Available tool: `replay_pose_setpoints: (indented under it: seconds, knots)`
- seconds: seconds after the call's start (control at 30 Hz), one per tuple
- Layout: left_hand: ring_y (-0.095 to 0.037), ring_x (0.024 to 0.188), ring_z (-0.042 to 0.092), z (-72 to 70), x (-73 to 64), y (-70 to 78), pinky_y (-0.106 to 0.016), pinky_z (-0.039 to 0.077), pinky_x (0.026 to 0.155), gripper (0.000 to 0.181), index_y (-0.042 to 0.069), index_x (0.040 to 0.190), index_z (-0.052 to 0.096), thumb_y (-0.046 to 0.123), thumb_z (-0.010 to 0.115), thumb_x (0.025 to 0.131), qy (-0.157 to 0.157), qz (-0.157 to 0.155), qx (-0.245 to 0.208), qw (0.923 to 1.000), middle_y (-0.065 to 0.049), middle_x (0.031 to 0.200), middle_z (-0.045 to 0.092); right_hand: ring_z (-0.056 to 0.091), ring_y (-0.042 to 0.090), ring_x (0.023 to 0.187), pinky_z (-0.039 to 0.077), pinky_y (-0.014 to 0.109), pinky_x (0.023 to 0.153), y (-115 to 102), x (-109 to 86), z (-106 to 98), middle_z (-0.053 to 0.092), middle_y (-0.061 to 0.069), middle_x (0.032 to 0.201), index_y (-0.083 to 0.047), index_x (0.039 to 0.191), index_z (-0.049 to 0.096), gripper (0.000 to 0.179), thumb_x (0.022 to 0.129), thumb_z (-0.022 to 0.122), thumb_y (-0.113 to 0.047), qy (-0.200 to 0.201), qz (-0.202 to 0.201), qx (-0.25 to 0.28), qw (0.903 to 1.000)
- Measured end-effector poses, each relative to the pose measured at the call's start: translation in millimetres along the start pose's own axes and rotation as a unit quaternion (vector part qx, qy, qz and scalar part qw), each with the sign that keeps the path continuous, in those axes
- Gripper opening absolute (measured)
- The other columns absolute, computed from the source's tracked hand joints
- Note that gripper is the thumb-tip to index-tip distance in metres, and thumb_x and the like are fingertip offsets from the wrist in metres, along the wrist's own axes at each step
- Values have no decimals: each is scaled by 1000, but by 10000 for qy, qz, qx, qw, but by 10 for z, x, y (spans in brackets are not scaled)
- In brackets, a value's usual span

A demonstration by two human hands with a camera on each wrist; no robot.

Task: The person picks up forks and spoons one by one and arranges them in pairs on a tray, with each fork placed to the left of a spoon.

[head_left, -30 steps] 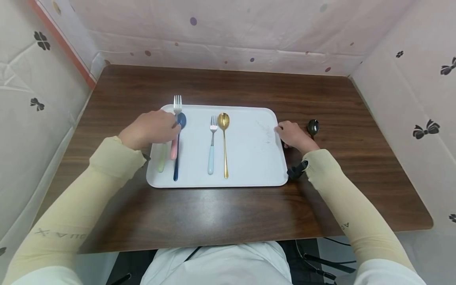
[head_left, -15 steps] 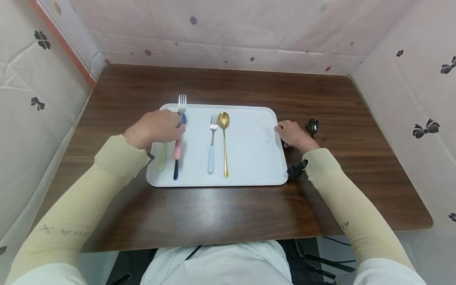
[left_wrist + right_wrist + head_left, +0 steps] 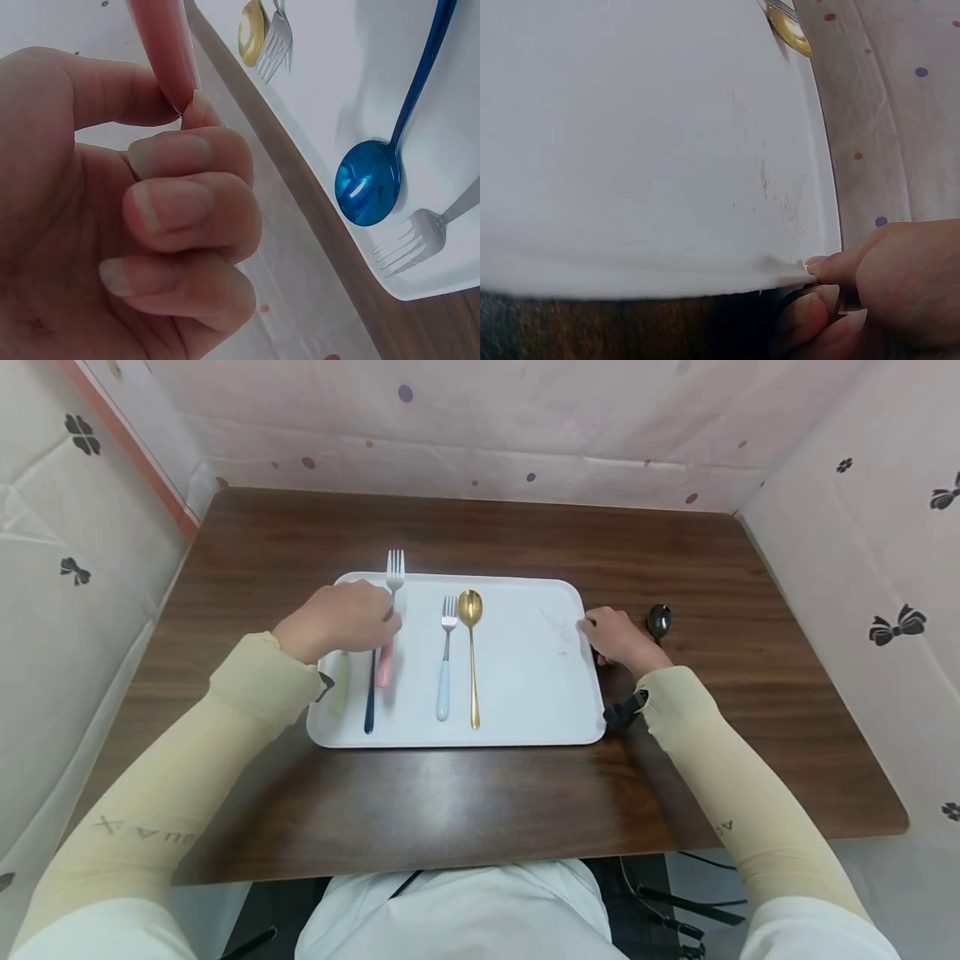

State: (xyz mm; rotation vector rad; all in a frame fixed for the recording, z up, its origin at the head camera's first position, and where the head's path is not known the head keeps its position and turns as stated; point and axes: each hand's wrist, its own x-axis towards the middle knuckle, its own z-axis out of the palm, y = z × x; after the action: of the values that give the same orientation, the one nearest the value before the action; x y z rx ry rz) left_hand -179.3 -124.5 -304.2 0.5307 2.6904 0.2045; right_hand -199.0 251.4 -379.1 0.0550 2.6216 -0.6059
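Note:
My left hand (image 3: 341,618) grips a fork with a pink handle (image 3: 386,667) over the left part of the white tray (image 3: 532,693); its tines point away from me. In the left wrist view, thumb and forefinger pinch the fork's neck. Below this hand lie a dark blue spoon (image 3: 367,184) and a green-handled fork (image 3: 420,240), both on the tray. A light-blue-handled fork (image 3: 443,689) and a gold spoon (image 3: 473,660) lie side by side mid-tray. My right hand (image 3: 618,639) pinches the tray's right edge, thumb on the rim and fingers curled below.
A black spoon (image 3: 658,621) rests on the brown wooden table (image 3: 480,810), just right of my right hand. White patterned sheets (image 3: 480,427) enclose the table at the back and both sides.
My left hand has carried the pink-handled fork to the right, passing over the dark blue spoon. The right hand keeps its place at the tray edge.

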Motion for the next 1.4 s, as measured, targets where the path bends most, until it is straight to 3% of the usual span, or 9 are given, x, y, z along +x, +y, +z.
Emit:
replay_pose_setpoints:
  seconds: [0.47,0.8,1.4]
  knots:
    - [-23,72,56,56,86,80,-33,44,66,32,9,93,65,31,43,97,6,-11,-36,10000,-10,75,58,50,20,54,41,32,57,-12,-13,-10,46,6,65,-4,119,53,35,105,33,-30,-11,91,66,9999]
    - [-23,68,54,60,136,130,-33,41,62,34,10,79,62,30,41,97,-4,86,49,10000,-9,71,54,50,21,54,40,31,56,-13,-8,-21,45,6,64,-5,117,54,35,105,33,-30,50,67,74,9999]
    - [-21,60,50,113,224,251,-31,39,56,33,9,74,59,27,42,96,53,337,78,9994,-7,64,49,50,20,52,39,33,58,15,16,13,46,5,62,-6,120,53,36,105,32,-32,31,98,35,9999]
